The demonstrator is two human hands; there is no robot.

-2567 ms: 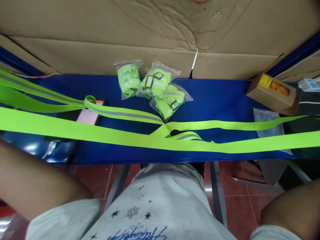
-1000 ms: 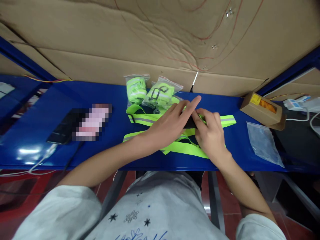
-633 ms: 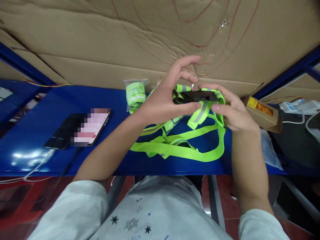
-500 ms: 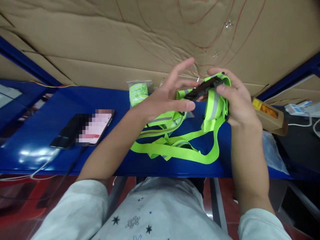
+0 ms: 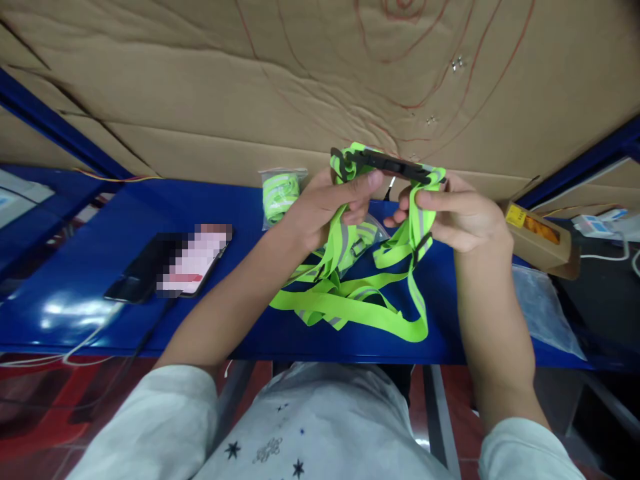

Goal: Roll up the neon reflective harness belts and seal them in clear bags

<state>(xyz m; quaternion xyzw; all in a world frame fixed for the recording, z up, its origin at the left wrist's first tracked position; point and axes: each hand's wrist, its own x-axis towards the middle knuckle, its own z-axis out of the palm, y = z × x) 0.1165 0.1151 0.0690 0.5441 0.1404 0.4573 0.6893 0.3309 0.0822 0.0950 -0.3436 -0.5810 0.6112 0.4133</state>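
Observation:
Between my hands, above the blue table, I hold a neon-yellow reflective strap harness [image 5: 345,243] with grey stripes. A black plastic buckle piece [image 5: 393,164] spans its top from one hand to the other. My left hand [image 5: 333,203] is closed around the bunched straps at the left end, thumb on top. My right hand [image 5: 463,210] pinches the straps at the right end between thumb and fingers. A long loop of strap [image 5: 360,311] hangs down and lies on the table. Partly behind my left hand, a clear bag [image 5: 367,233] lies with more neon strap.
A clear bag of coiled neon strap [image 5: 281,198] stands by the cardboard wall [image 5: 200,87]. Two phones, one dark [image 5: 145,270] and one lit [image 5: 197,257], lie left with cables. At right are a small cardboard box [image 5: 543,241] and a flat clear bag [image 5: 545,310].
My left hand, spread and apart from the straps before, has closed on the left end. The black piece has swung nearly level, and the straps now hang from both hands.

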